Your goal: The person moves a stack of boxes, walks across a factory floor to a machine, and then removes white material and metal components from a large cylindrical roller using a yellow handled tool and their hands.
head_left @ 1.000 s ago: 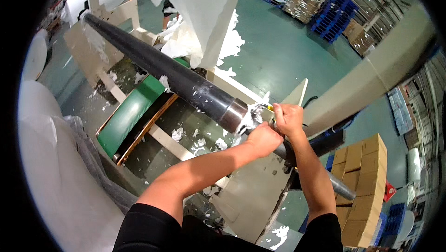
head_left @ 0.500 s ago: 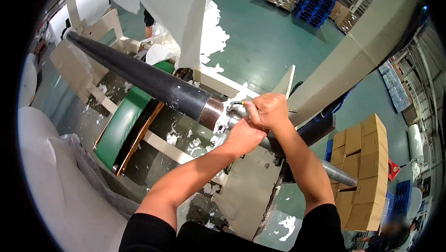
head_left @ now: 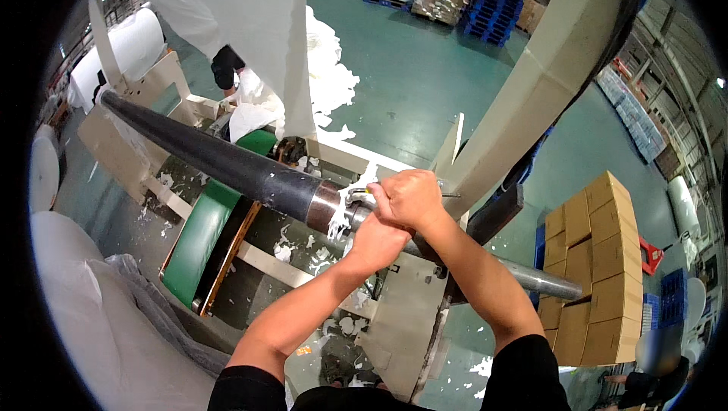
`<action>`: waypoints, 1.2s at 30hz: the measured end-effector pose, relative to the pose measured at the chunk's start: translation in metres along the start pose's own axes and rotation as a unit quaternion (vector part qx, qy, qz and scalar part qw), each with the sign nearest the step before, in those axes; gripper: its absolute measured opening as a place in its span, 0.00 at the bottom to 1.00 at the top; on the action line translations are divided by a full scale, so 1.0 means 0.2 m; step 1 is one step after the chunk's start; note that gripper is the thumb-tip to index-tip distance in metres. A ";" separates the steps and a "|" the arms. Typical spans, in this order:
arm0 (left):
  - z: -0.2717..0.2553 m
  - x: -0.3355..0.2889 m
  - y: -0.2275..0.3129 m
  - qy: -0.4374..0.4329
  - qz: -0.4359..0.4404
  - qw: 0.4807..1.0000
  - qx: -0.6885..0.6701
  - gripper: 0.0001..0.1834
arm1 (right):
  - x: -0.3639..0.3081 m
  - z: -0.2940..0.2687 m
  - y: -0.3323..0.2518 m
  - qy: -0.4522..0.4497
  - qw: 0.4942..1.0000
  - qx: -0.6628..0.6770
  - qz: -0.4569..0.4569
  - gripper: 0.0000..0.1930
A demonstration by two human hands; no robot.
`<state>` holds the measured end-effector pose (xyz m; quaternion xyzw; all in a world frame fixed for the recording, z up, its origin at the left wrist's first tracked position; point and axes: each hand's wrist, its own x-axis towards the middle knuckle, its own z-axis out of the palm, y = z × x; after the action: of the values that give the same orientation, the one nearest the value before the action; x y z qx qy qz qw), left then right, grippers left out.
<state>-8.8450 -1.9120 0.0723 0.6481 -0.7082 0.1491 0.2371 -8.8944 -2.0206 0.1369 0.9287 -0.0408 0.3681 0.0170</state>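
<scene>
My right hand is closed around a thin bent metal hex key. Its crooked end shows left of the fist, against the collar at the end of a long dark roller, and its straight end sticks out to the right. Just below, my left hand is closed and pressed against the right one; its fingers are hidden, so what it grips cannot be made out. Torn white scraps cling round the roller's copper-coloured band. A bare metal shaft continues to the right beyond my forearm.
A green curved pad lies beneath the roller. A slanted beige beam rises at right, near stacked cardboard boxes. White sheeting hangs ahead, with a person partly behind it. A large white roll stands at left.
The whole view has shifted, so roller and hands sit further left in the picture. Both hands keep nearly the same closed grip. More of the person behind the sheeting shows.
</scene>
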 end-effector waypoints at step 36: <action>0.14 -0.10 -0.08 0.062 -0.008 0.996 0.065 0.02 | 0.18 0.24 0.03 0.209 0.505 0.475 0.690 0.06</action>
<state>-8.8325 -1.9110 0.0366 0.6576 -0.6754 0.2330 0.2392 -8.8361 -2.0325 0.1253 0.3715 -0.4829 0.4111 -0.6781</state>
